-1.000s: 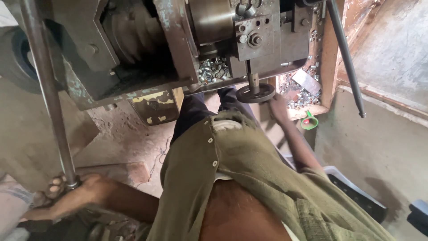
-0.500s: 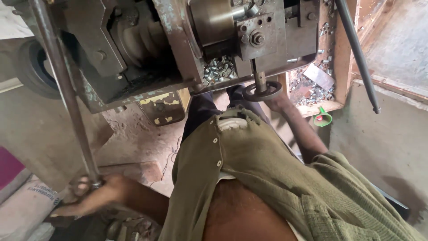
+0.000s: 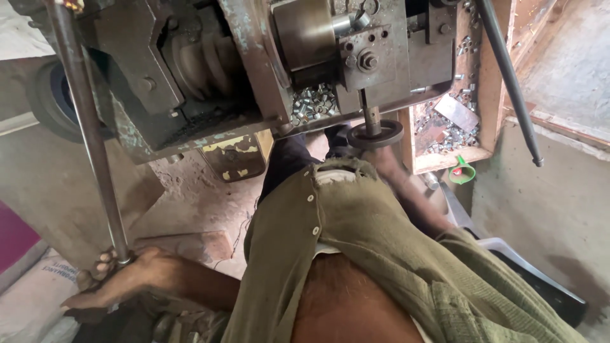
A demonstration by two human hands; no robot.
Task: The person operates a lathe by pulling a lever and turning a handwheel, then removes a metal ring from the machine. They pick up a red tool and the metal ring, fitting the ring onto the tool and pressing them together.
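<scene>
While one long steel rod [image 3: 89,136] rises, left hand [image 3: 127,276] fingers clamped around it; right hand's fingers untellable.

A white woven sack [image 3: 38,289] with dark print lies at the eight o'clock corner of the view, on the floor, just beside the left hand [image 3: 121,282]. A magenta flat panel [image 3: 14,236], perhaps a package side, stands at nine o'clock just above the sack. A worn yellow plate [image 3: 234,155] with peeling paint hangs under the machine, near centre toward eleven o'clock.
</scene>
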